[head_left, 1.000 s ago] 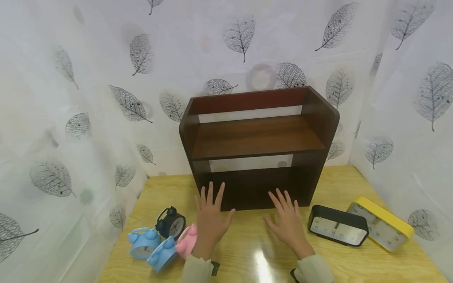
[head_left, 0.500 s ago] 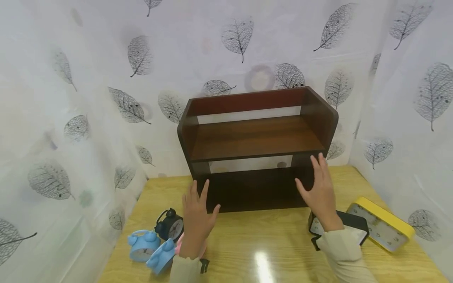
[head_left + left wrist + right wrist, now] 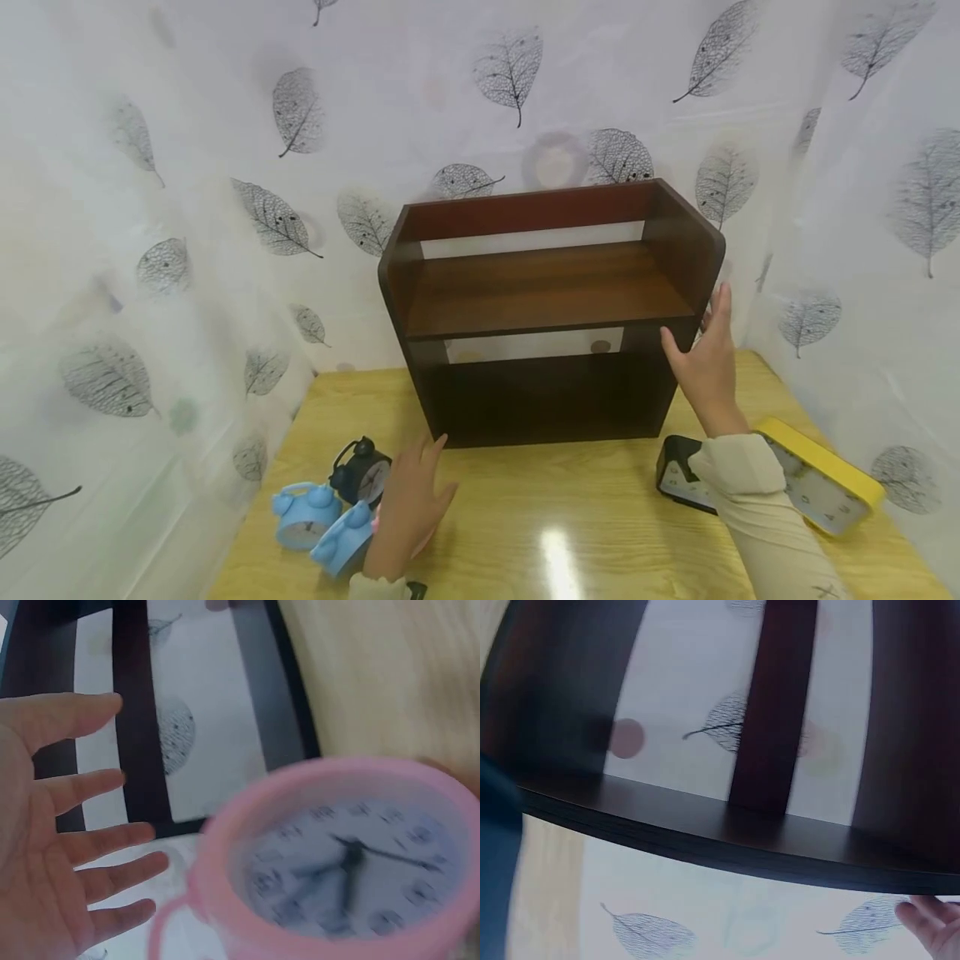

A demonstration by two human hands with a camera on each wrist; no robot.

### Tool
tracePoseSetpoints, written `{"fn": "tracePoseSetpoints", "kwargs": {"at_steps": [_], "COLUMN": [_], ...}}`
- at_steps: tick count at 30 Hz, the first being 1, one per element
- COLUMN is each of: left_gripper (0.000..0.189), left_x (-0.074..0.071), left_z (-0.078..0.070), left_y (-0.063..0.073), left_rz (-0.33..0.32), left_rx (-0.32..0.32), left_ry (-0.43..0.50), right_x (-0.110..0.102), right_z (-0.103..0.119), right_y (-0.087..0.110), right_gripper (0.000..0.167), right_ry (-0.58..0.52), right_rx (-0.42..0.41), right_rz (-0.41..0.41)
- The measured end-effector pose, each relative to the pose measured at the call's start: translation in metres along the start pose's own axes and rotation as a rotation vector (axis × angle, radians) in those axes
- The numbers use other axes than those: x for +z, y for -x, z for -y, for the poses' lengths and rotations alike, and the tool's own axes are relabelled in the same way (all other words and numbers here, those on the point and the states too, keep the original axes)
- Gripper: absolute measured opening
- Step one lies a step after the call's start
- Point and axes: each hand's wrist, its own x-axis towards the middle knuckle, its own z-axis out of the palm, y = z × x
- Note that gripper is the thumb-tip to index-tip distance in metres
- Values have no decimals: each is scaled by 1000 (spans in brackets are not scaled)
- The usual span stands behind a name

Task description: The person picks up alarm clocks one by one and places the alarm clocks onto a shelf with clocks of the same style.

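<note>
Compared with half a second ago, the right hand [image 3: 707, 371] has moved outward, and it is now at the right side wall of the dark brown, two-level wooden shelf [image 3: 547, 292], toward two o'clock. The left hand [image 3: 408, 500] has drawn back a little toward the person, at nine o'clock. The shelf stands upright at twelve o'clock and does not visibly change its place.

The right grip is spread, with the thumb before the wall's front edge and the fingers toward its outer side; whether they touch the wood, I cannot tell. The left grip is also spread and holds nothing. Just beside it is the pink round twin-bell alarm clock [image 3: 352, 859], which the left hand mostly covers in the head view.

In my judgement, the handling is at an early stage: the shelf is already standing, but no clock is held and all six are outside it. Two light blue twin-bell alarm clocks, one upright [image 3: 306, 518] and one tilted [image 3: 343, 540], lie between eight and nine o'clock; the black round twin-bell alarm clock [image 3: 367, 479] is at nine. At three o'clock are the black rectangular clock [image 3: 681, 475], partly behind the sleeve [image 3: 772, 521], and the yellow rectangular clock [image 3: 825, 483].

They rest on a glossy, yellowish wood-grain table [image 3: 540, 492], with a bright reflection at six o'clock. Whitish sheeting printed with dark leaves [image 3: 195, 92] surrounds it behind and on both sides.
</note>
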Motion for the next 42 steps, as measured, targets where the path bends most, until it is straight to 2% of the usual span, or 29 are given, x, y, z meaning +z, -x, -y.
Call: {"fn": "tracePoseSetpoints", "kwargs": {"at_steps": [4,8,11,14,17,20,27,33,37,42], "left_gripper": [60,56,58,63,68,69,63,63,67,62], "left_x": [3,6,7,6,2,-3,-11,-6,-5,-4], "left_z": [7,12,15,19,21,24,30,34,37,38], "left_y": [9,14,18,20,21,23,33,37,41,48], "left_rz": [13,-1,40,92,126,153,228,243,221,200], "left_rx": [-18,11,-3,-51,-95,-126,-284,-359,-374,-381], "left_ry": [9,-15,-10,11,20,74,275,364,400,408], "right_x": [2,3,3,4,4,4,3,5,6,6], "right_z": [-11,-20,-25,-29,-30,-30,-33,-36,-36,-35], "right_y": [1,-2,-5,-6,-6,-6,-2,0,0,0], "right_gripper": [83,57,35,25,24,25,25,26,25,27], "right_ry": [32,70,78,78,98,130,234,237,231,225], "right_rx": [20,9,-10,-7,12,33,52,37,26,27], "right_rz": [16,-2,-18,-1,47,101,189,172,159,155]}}
